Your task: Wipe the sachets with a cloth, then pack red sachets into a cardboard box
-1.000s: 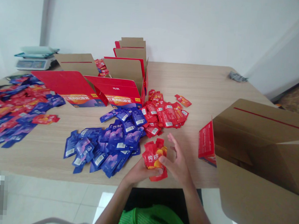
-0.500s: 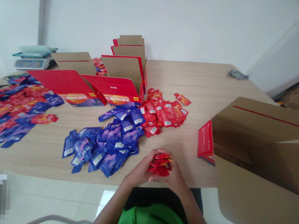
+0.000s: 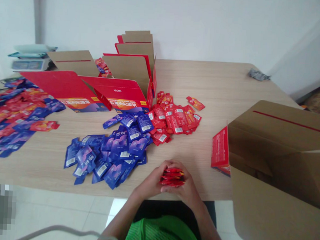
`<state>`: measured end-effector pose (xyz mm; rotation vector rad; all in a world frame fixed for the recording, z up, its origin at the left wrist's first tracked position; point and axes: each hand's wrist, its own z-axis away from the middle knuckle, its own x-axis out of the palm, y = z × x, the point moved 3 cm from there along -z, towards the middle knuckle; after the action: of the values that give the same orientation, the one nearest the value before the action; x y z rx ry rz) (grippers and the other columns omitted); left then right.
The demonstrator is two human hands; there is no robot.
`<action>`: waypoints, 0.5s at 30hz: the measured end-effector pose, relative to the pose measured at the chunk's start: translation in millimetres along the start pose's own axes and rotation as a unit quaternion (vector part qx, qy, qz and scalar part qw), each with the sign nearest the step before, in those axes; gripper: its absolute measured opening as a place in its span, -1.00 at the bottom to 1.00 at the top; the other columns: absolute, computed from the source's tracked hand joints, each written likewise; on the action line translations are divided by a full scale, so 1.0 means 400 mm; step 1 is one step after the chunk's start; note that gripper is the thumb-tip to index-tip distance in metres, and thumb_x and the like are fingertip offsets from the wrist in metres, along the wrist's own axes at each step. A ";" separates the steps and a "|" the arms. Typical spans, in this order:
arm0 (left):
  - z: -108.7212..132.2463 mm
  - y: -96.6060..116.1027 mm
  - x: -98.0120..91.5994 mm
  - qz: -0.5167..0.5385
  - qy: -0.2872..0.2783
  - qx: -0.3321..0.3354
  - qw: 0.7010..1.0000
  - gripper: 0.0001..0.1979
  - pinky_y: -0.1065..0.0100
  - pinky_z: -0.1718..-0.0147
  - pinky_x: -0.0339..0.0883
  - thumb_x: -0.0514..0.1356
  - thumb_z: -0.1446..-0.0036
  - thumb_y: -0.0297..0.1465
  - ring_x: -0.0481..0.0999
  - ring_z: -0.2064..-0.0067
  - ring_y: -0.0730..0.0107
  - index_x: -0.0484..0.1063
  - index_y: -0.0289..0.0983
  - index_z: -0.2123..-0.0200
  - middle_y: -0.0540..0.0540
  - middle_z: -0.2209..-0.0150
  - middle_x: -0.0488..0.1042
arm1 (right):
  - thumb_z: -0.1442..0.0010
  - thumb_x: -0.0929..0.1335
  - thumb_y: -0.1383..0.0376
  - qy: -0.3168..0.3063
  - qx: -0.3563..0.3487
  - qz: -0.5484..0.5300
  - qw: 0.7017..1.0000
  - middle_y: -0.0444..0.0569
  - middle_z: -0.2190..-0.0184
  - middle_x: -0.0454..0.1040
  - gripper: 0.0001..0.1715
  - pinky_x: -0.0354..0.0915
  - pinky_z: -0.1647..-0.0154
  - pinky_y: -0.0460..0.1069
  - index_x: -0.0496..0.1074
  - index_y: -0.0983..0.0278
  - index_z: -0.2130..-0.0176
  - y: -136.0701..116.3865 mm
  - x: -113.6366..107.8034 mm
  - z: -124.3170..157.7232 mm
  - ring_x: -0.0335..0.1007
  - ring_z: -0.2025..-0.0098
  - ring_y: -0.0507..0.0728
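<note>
At table edge, both hands [image 3: 172, 181] clamped together around glossy red foil sachets [image 3: 172, 177], edges squared.

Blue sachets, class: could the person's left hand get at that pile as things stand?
Probably yes. The blue sachets lie on the table just left of the left hand, with nothing between. But that hand and the right hand are closed around red sachets, so it isn't free.

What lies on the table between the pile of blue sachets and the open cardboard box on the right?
In the head view, both hands, left hand and right hand, clasp a stack of red sachets between the blue sachets and the cardboard box; otherwise bare table.
</note>
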<state>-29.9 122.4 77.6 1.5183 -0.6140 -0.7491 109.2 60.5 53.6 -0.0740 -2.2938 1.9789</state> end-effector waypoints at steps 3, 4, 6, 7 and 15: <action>-0.001 -0.006 0.002 -0.010 -0.006 0.000 1.000 -0.55 0.24 -0.05 0.39 0.39 -0.20 -0.29 0.53 -0.05 0.10 0.34 -0.25 -0.07 -0.25 -0.07 0.49 | 0.11 0.70 0.15 0.004 -0.003 0.009 1.000 0.03 -0.13 0.49 -0.28 0.37 -0.23 0.16 0.49 0.09 -0.01 0.002 -0.003 0.001 0.45 -0.18 0.28; -0.001 -0.009 0.003 -0.014 -0.007 0.000 1.000 -0.52 0.22 -0.07 0.38 0.39 -0.20 -0.29 0.52 -0.07 0.10 0.33 -0.25 -0.10 -0.26 -0.10 0.48 | 0.12 0.70 0.15 0.005 -0.006 0.009 1.000 0.04 -0.13 0.49 -0.27 0.37 -0.23 0.16 0.49 0.09 -0.01 0.004 -0.004 0.001 0.46 -0.18 0.28; 0.000 -0.019 0.003 -0.026 -0.006 -0.001 1.000 -0.46 0.18 -0.14 0.35 0.40 -0.19 -0.28 0.49 -0.13 0.06 0.33 -0.25 -0.16 -0.27 -0.14 0.46 | 0.12 0.70 0.14 0.003 -0.010 0.008 1.000 0.03 -0.14 0.49 -0.26 0.37 -0.24 0.16 0.49 0.09 -0.02 0.009 -0.005 0.002 0.45 -0.19 0.28; 0.001 -0.025 0.003 -0.034 -0.003 -0.003 0.999 -0.43 0.14 -0.19 0.31 0.41 -0.17 -0.27 0.46 -0.18 0.02 0.33 -0.25 -0.18 -0.28 -0.17 0.44 | 0.12 0.70 0.14 0.001 -0.013 0.008 1.000 0.03 -0.14 0.49 -0.26 0.35 -0.26 0.16 0.49 0.08 -0.02 0.012 -0.006 0.002 0.43 -0.22 0.28; 0.003 -0.040 -0.005 -0.071 -0.008 -0.013 0.997 -0.34 0.07 -0.31 0.21 0.45 -0.12 -0.32 0.39 -0.28 -0.03 0.34 -0.26 -0.25 -0.31 -0.25 0.41 | 0.12 0.70 0.11 -0.012 -0.012 0.034 0.999 0.04 -0.19 0.48 -0.23 0.25 -0.36 0.22 0.48 0.09 -0.04 0.031 -0.008 0.005 0.31 -0.33 0.33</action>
<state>-32.8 124.5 62.0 1.5441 -0.5104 -0.8746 111.6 59.9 40.9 -0.1328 -2.3599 1.9955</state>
